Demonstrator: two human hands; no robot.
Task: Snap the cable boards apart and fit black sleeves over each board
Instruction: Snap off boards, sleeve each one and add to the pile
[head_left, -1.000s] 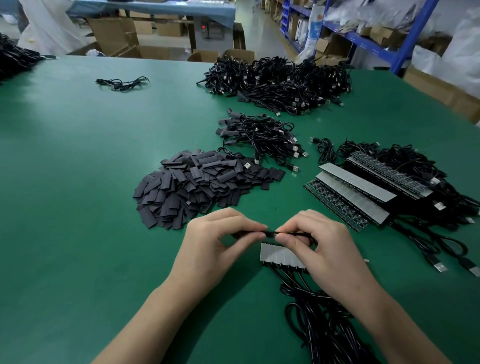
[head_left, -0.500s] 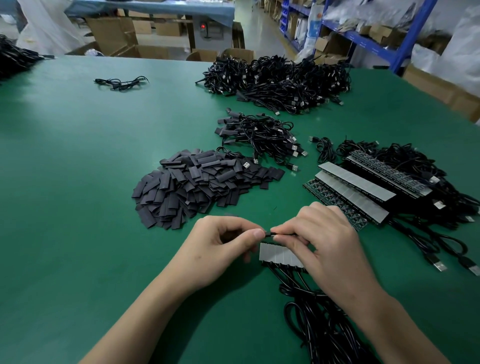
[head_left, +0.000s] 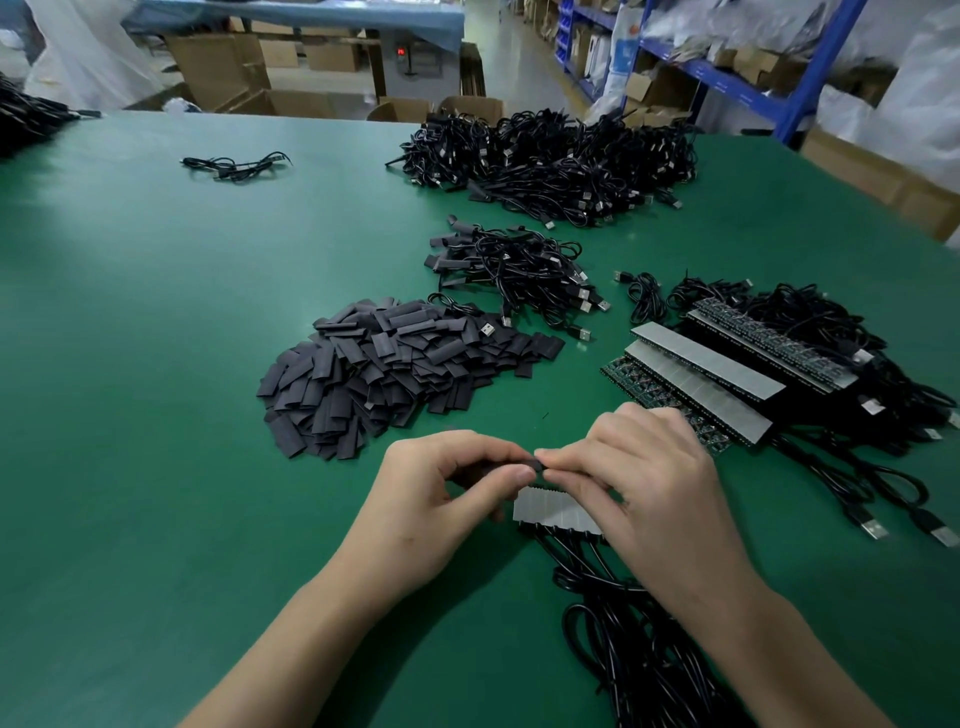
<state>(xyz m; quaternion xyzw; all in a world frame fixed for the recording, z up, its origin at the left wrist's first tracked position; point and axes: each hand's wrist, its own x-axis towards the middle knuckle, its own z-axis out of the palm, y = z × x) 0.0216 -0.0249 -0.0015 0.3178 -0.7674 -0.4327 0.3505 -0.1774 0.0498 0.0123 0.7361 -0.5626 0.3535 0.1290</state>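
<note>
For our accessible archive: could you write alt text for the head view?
A left hand and a right hand pinch a black sleeve between them over a green table. A strip of boards lies beneath; a pile of sleeves sits beyond.

Desk (head_left: 130, 364) left half = free run, only a lone cable (head_left: 234, 165) nr far edge. Centre blocked by sleeve pile (head_left: 395, 369); cable bundle (head_left: 519, 270) just behind it, big cable heap (head_left: 550, 156) at far edge. Right side: board strips (head_left: 711, 374) w/ cables. Near edge, right of centre: cable tangle (head_left: 639, 660).
</note>
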